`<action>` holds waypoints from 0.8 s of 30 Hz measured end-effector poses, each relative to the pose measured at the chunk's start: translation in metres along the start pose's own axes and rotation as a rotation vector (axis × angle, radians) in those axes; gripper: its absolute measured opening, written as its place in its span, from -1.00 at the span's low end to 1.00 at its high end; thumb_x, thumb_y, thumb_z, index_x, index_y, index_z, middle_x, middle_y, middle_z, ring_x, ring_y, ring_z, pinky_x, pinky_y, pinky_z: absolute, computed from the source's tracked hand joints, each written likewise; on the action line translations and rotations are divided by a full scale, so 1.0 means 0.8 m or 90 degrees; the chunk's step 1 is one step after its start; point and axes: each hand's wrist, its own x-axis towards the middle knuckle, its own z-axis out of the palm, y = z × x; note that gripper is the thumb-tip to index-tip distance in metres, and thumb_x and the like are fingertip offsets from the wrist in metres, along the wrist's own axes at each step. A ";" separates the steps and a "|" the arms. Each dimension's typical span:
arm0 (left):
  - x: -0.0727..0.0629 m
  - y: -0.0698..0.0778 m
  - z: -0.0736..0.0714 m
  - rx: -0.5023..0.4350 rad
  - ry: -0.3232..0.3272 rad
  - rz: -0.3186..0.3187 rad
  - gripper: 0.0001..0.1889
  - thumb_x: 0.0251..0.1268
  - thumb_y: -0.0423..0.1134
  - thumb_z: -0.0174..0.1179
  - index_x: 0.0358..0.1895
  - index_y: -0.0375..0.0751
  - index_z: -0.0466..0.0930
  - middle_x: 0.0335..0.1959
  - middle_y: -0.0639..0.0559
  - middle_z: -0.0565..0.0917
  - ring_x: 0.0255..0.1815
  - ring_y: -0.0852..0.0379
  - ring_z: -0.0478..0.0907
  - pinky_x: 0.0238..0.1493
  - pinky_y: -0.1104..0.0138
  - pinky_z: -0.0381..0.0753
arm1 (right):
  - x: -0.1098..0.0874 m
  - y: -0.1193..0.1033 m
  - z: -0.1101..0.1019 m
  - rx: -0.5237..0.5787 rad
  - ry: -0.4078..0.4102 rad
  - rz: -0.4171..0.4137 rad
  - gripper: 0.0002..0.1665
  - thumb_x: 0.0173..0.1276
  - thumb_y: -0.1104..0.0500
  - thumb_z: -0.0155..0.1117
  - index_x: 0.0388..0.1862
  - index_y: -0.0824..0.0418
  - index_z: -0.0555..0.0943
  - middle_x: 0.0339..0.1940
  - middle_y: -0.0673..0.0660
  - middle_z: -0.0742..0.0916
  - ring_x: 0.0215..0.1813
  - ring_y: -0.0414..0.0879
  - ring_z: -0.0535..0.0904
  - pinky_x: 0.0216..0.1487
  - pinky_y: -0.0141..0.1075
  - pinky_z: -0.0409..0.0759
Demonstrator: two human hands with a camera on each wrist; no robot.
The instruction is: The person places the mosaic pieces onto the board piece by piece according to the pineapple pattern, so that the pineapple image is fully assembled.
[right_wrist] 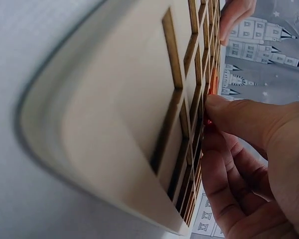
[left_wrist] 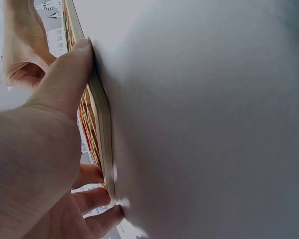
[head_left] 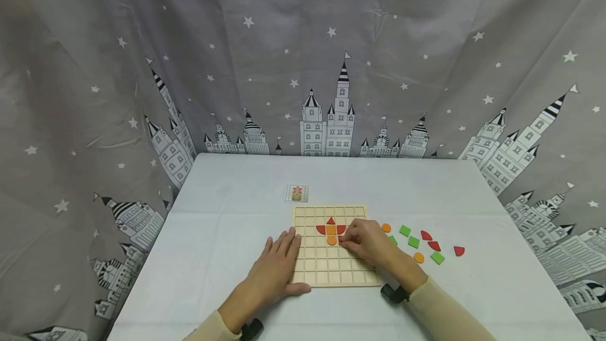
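Observation:
A square wooden grid board (head_left: 322, 277) lies on the white table. My left hand (head_left: 274, 266) rests along its left side with fingers spread, the thumb at the near edge. My right hand (head_left: 371, 243) pinches a small red piece (head_left: 341, 239) between thumb and fingertips, low over the grid; the fingers hide most of it. Beside it in the grid sits an orange disc (head_left: 331, 240). Above that come an orange square (head_left: 331, 230) flanked by two red quarter-circles (head_left: 321, 229), then a red triangle (head_left: 331, 221).
Right of the board lie loose green squares (head_left: 437, 258), red quarter-circles (head_left: 458, 251) and orange discs (head_left: 418, 258). Behind the board is a small picture card (head_left: 296, 193) with a gridded pattern. A grey castle-print curtain (head_left: 265, 41) hangs beyond the table (head_left: 213, 257).

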 end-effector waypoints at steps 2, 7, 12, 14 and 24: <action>0.000 0.000 -0.001 -0.005 0.000 0.001 0.32 0.32 0.48 0.58 0.85 -0.40 0.24 0.91 -0.41 0.24 0.93 -0.39 0.25 0.84 -0.40 0.34 | 0.000 0.000 0.000 0.000 -0.001 -0.007 -0.92 0.47 0.32 0.71 -0.23 0.15 0.96 -0.17 0.02 0.88 -0.17 -0.22 0.77 -0.17 -0.42 0.75; -0.001 -0.003 -0.003 -0.026 0.004 0.009 0.33 0.32 0.48 0.59 0.84 -0.41 0.24 0.90 -0.43 0.24 0.92 -0.42 0.25 0.83 -0.41 0.34 | -0.002 0.001 -0.001 -0.005 -0.013 -0.003 -0.93 0.48 0.30 0.70 -0.21 0.13 0.97 -0.14 0.01 0.87 -0.14 -0.23 0.75 -0.14 -0.43 0.74; -0.002 -0.009 -0.004 -0.051 0.010 0.017 0.33 0.29 0.48 0.61 0.83 -0.42 0.26 0.89 -0.43 0.25 0.91 -0.44 0.26 0.82 -0.43 0.34 | -0.004 0.003 -0.003 0.002 -0.023 -0.003 -0.95 0.50 0.29 0.69 -0.15 0.14 0.97 -0.11 0.03 0.86 -0.13 -0.23 0.73 -0.16 -0.43 0.70; -0.003 -0.011 -0.004 -0.061 0.012 0.021 0.33 0.29 0.46 0.62 0.83 -0.42 0.27 0.89 -0.44 0.25 0.90 -0.44 0.27 0.82 -0.44 0.35 | -0.004 0.004 -0.003 0.006 -0.024 -0.006 -0.94 0.51 0.29 0.69 -0.12 0.15 0.97 -0.10 0.03 0.86 -0.13 -0.23 0.73 -0.16 -0.42 0.70; -0.004 -0.018 -0.002 -0.090 0.012 0.016 0.32 0.28 0.43 0.65 0.85 -0.36 0.26 0.91 -0.37 0.24 0.92 -0.42 0.24 0.84 -0.39 0.34 | -0.011 0.006 -0.010 0.007 -0.024 0.023 -0.85 0.52 0.30 0.67 0.01 0.14 0.98 -0.08 -0.03 0.87 -0.11 -0.28 0.69 -0.07 -0.39 0.75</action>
